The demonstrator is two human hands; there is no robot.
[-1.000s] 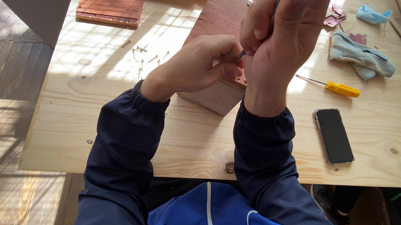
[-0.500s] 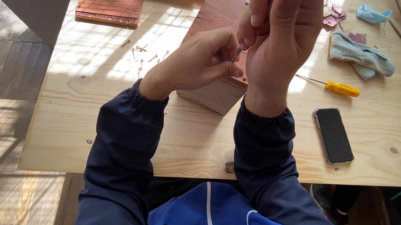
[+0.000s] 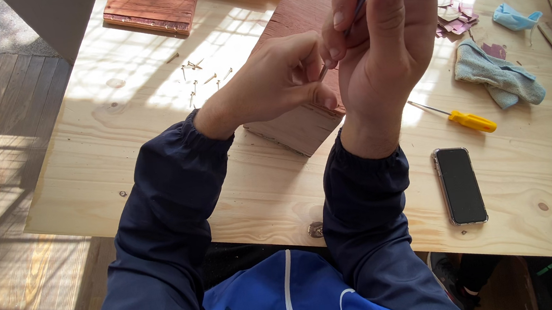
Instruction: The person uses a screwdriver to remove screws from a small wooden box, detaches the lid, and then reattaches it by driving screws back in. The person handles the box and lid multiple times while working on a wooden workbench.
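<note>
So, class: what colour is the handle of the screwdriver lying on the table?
Yellow, seen in the head view: screwdriver.

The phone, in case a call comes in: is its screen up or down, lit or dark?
Screen up and dark: the phone lies flat on the table, its black glass showing no light.
</note>
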